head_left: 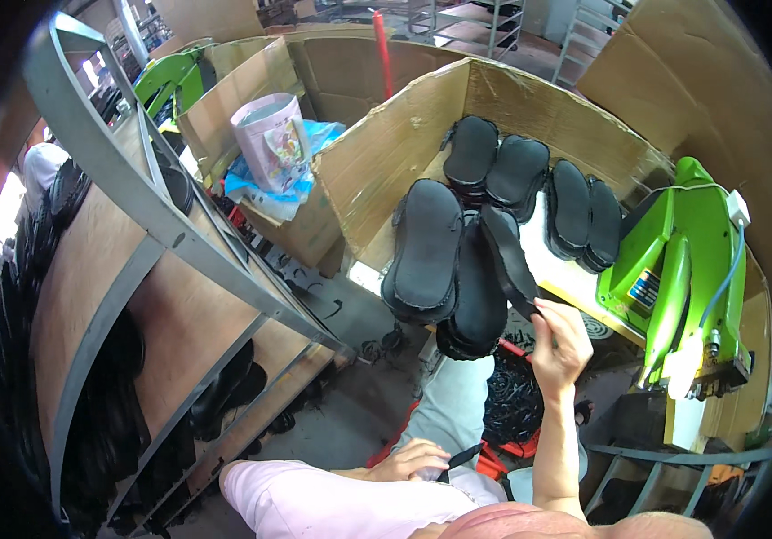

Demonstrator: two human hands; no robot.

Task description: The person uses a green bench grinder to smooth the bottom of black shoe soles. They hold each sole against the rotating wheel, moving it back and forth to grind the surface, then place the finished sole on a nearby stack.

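A pale printed tub (272, 145) stands amid blue plastic (321, 135) on a cardboard box (303, 238), a grey metal rack (170, 232) to its left, a red pole (381, 56) farther back

Matt black is shown by the stacked, rounded shoe soles (426, 242) and by the thin, curved shoe sole (512, 262). Plain brown is presented by the open-topped cardboard box (395, 126). The smooth-cased machine (674, 278) is finished in bright lime green, the flexible cable (729, 287) on it in light blue and the small box-shaped fitting (738, 210) in white. The pale pink cylindrical container (269, 148) is decorated with a multicoloured print; sky blue is shown by the crumpled plastic sheet (321, 136). The metal rack frame (116, 171) is coloured grey, its wooden boards (98, 260) tan. Red is borne by the slender pole (383, 58)
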